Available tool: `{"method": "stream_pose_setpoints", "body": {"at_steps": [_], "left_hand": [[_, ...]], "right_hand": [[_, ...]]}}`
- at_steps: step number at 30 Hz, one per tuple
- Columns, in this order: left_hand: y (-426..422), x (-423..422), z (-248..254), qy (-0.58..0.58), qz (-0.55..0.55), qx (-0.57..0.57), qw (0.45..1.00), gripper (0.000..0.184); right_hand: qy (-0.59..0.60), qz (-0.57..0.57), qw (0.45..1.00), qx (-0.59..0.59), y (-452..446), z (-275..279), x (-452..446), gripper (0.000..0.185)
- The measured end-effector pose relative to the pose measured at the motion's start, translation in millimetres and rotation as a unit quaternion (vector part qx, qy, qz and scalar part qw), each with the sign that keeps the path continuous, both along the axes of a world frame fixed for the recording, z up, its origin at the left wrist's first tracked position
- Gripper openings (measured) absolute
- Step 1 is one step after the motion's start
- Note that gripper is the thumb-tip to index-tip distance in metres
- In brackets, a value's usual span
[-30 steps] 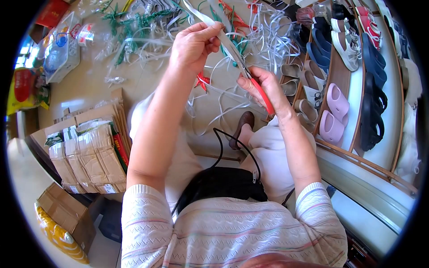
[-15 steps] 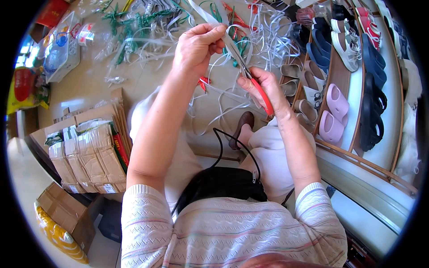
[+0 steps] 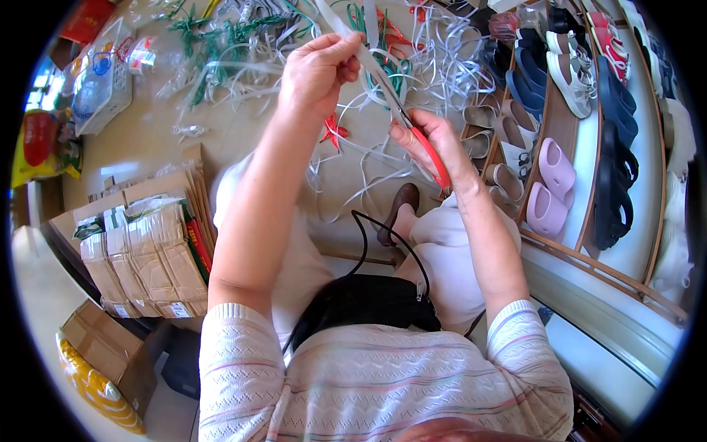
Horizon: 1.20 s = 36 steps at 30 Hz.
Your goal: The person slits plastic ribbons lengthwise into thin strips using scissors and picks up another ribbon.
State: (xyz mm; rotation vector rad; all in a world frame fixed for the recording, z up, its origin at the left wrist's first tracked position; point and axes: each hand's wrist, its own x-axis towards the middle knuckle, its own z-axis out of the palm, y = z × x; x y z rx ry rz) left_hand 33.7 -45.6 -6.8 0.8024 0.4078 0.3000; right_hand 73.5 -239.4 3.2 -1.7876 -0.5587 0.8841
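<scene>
My left hand [image 3: 320, 70] pinches a white strip [image 3: 333, 18] between thumb and fingers at the top centre. Part of the strip runs down along the scissor blades. In my right hand [image 3: 434, 147] are scissors with red handles [image 3: 431, 156], their metal blades pointing up and left toward my left fingertips. How far the blades are apart is hard to tell. Beyond my hands, a tangle of white strips [image 3: 456, 62] lies on the floor with green strips [image 3: 213, 55] and a red piece [image 3: 333, 132].
On the right stands a rack with shoes, among them pink sandals [image 3: 546, 210] and black clogs [image 3: 613, 184]. Flattened cardboard [image 3: 147, 258] leans at the left, above a brown box [image 3: 103, 342]. A white basket [image 3: 110, 88] holds plastic bottles. A black bag [image 3: 368, 303] rests on my lap.
My left hand moved slightly right, then back left with the white strip. The scissors have shifted very little in my right hand. More of the red piece shows than half a second ago.
</scene>
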Motion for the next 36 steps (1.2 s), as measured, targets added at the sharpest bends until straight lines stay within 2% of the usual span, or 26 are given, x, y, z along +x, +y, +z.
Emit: {"method": "stream_pose_setpoints", "body": {"at_steps": [4, 7, 10, 16, 20, 23, 28, 31, 36], "left_hand": [[-12.0, -0.4, -2.8, 0.017, -0.015, 0.001, 1.000, 0.020], [-12.3, -0.1, -4.9, -0.002, -0.024, -0.013, 1.000, 0.020], [-13.6, -0.3, -3.1, -0.002, -0.029, -0.022, 0.999, 0.020], [-21.5, -2.5, -1.2, 0.018, -0.050, -0.048, 0.997, 0.019], [-14.8, -1.8, -5.0, 0.013, -0.041, -0.049, 0.998, 0.018], [1.8, 3.4, -2.0, 0.019, 0.028, -0.024, 0.999, 0.017], [-2.3, 1.7, -2.7, 0.032, 0.028, -0.007, 0.999, 0.019], [-6.9, 0.3, -2.0, 0.032, 0.029, 0.002, 0.999, 0.019], [-8.8, -0.3, 0.4, 0.029, 0.029, -0.005, 0.999, 0.020]], "right_hand": [[-0.039, 0.025, 0.998, 0.036, 2.4, -9.1, 3.4, 0.024], [0.034, 0.015, 0.999, 0.029, -1.3, -8.7, 3.0, 0.023], [-0.013, 0.018, 1.000, -0.007, -1.7, -3.1, 3.0, 0.023], [0.030, -0.026, 0.999, 0.011, 3.8, 4.5, 1.1, 0.023], [-0.001, 0.002, 1.000, 0.015, 0.0, -8.5, 3.7, 0.021], [-0.041, 0.027, 0.999, 0.013, -5.7, -18.5, 4.6, 0.021], [-0.018, 0.001, 0.999, 0.031, 1.4, -11.4, 0.0, 0.024], [-0.020, 0.003, 1.000, -0.010, 5.3, 2.6, -1.4, 0.024], [-0.009, 0.000, 1.000, -0.013, 1.6, 0.5, 0.1, 0.024]]}}
